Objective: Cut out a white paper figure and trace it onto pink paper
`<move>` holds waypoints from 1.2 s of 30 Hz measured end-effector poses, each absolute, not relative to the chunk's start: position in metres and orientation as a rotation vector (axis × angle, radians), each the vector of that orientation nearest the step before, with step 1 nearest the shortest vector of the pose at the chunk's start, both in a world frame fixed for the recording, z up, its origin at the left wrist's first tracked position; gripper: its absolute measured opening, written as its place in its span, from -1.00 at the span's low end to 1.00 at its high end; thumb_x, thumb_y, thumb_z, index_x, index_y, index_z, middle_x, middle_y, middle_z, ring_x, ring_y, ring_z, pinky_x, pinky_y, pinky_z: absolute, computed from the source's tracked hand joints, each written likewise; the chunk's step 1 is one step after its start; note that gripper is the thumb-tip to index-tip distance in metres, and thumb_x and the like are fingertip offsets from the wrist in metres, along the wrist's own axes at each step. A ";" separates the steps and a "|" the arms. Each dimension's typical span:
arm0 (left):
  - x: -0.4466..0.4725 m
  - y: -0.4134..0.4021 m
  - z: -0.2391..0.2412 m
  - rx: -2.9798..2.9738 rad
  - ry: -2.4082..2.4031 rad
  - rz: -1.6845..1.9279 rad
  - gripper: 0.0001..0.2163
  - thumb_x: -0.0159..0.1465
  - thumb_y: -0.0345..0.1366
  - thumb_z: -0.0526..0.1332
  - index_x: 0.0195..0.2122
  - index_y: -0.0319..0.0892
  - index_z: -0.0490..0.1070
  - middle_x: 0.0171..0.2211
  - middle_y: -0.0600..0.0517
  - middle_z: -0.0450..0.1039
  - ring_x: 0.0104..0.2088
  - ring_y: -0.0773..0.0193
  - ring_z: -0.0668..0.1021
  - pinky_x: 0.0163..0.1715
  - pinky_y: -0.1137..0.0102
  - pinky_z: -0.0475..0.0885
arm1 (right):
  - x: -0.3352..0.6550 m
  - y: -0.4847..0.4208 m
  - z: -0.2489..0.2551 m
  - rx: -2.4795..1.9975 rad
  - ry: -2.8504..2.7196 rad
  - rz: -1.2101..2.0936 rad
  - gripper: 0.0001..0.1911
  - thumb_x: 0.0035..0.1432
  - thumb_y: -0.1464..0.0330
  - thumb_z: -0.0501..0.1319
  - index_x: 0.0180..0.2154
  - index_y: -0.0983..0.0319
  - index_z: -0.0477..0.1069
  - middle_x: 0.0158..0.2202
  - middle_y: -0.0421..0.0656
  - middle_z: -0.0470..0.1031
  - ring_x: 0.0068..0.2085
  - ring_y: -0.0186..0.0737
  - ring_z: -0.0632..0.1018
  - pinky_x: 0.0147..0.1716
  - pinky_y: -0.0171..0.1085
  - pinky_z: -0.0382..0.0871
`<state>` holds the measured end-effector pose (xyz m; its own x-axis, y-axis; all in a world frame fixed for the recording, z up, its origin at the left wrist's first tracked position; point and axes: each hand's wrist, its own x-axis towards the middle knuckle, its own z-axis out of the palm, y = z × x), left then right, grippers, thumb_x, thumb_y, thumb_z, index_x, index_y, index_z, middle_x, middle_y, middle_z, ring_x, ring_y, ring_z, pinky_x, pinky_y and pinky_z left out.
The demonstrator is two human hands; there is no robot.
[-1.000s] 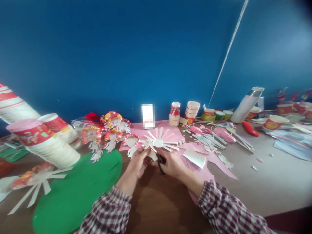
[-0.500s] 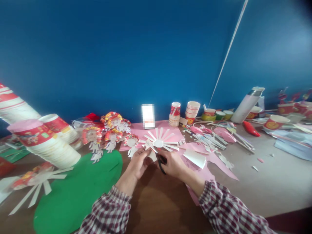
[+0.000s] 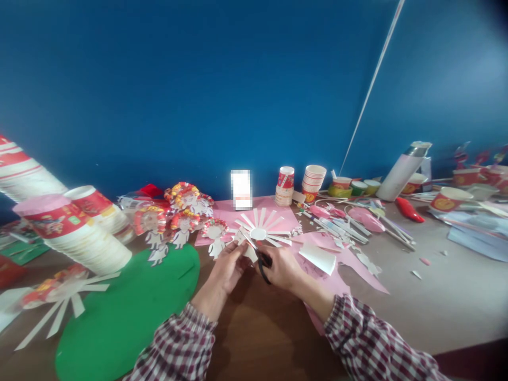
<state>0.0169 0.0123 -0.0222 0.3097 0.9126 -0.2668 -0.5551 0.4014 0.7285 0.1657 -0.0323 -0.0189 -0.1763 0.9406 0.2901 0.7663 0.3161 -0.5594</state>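
Blue wall (image 3: 238, 95) backs the table (image 3: 273, 330); right hand (image 3: 282, 266) clasps scissors (image 3: 261, 267), blades (image 3: 249, 239) angled forward-left, white paper (image 3: 250, 254) just left of that grip, pinched in the left hand (image 3: 229, 264).

partly hidden
scissor handles (image 3: 261, 269) are partly covered by the right hand (image 3: 284, 267); a cup stack (image 3: 24, 172) is cropped at nine o'clock; red cups (image 3: 465, 178) are blurred at three.
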 end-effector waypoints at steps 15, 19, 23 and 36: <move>0.020 0.010 -0.021 0.474 0.758 1.059 -0.89 0.04 -0.51 0.30 -0.43 -0.26 0.39 -0.52 0.08 0.47 -0.58 0.44 0.50 -0.61 0.59 0.42 | 0.166 -0.031 -0.022 -1.475 -1.981 0.387 -0.94 0.03 0.38 0.12 -0.41 0.22 0.35 -0.52 -0.21 0.45 -0.52 -0.35 0.39 -0.52 -0.41 0.11; 0.021 0.010 -0.021 0.465 0.758 1.064 -0.91 0.06 -0.51 0.28 -0.42 -0.27 0.39 -0.52 0.08 0.47 -0.58 0.44 0.50 -0.61 0.60 0.41 | 0.165 -0.031 -0.023 -1.475 -1.976 0.371 -0.95 0.02 0.39 0.13 -0.43 0.22 0.35 -0.53 -0.21 0.44 -0.53 -0.36 0.38 -0.53 -0.41 0.10; 0.021 0.010 -0.020 0.458 0.766 1.066 -0.91 0.06 -0.51 0.29 -0.41 -0.27 0.39 -0.53 0.09 0.46 -0.58 0.44 0.50 -0.61 0.58 0.41 | 0.165 -0.031 -0.024 -1.475 -1.965 0.370 -0.95 0.02 0.39 0.12 -0.45 0.23 0.34 -0.55 -0.21 0.43 -0.54 -0.36 0.36 -0.54 -0.41 0.10; 0.021 0.010 -0.023 0.460 0.736 1.062 -0.90 0.07 -0.49 0.29 -0.40 -0.28 0.40 -0.54 0.09 0.46 -0.59 0.44 0.50 -0.60 0.56 0.44 | 0.163 -0.032 -0.024 -1.464 -1.927 0.398 -0.89 0.07 0.37 0.10 -0.42 0.24 0.38 -0.56 -0.21 0.42 -0.55 -0.36 0.33 -0.54 -0.42 0.11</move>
<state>0.0214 0.0096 -0.0228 0.2886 0.9031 -0.3180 -0.6146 0.4294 0.6617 0.1629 -0.0318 -0.0237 -0.1408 0.9341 0.3280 0.7277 0.3223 -0.6055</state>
